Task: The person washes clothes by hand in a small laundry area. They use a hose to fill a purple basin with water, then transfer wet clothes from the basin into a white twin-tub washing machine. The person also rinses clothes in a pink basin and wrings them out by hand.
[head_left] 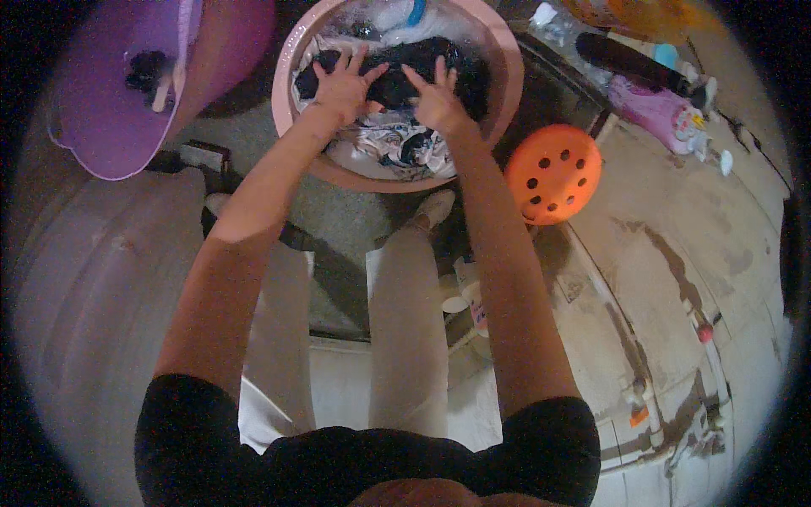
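A round pink basin (282, 95) stands before me, holding wet clothes in sudsy water. My left hand (345, 89) is spread over a black cloth (424, 60) at the basin's left side. Facing it on the right, my right hand (437, 101) has its fingers apart over the same dark cloth. Neither hand shows anything gripped; how firmly they press on the cloth cannot be told. Closer to me in the basin lies a bunched white cloth with dark patterns (386, 142). White foam (386, 16) and a blue item (416, 11) show at the far side.
A large purple tub (114, 127) is at the upper left. An orange piece with round holes (554, 174) sits right of the basin. Several bottles, among them a pink one (652, 114), are at the upper right. Pipes (646, 405) run along the tiled surface at right.
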Action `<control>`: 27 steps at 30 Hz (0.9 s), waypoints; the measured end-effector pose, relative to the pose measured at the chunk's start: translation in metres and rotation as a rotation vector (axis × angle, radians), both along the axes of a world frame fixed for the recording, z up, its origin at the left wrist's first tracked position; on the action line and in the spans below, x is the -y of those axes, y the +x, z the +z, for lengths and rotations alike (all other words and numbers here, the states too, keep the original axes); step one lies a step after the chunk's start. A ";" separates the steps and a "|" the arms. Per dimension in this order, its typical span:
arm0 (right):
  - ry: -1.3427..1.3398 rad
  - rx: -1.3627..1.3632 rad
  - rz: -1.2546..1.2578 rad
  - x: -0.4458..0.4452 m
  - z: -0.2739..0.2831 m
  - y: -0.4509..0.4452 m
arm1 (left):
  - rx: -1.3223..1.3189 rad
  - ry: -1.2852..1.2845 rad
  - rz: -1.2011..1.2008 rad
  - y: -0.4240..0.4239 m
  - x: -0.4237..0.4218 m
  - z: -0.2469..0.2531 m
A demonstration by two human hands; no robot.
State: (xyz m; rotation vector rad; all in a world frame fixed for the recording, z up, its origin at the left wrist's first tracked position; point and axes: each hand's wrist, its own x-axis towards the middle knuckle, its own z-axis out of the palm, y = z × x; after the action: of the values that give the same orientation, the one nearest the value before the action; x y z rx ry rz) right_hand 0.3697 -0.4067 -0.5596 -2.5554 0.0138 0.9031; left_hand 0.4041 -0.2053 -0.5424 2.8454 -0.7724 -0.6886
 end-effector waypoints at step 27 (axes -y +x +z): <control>0.632 0.329 -0.393 -0.053 0.352 -0.055 | -1.600 -1.327 1.496 -0.064 -0.027 0.186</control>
State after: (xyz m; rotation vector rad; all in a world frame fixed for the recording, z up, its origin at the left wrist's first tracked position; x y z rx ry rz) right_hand 0.3144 -0.3540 -0.2075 -1.9738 0.1095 0.2661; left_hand 0.3404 -0.1786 -0.3569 0.5372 0.8126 -1.0188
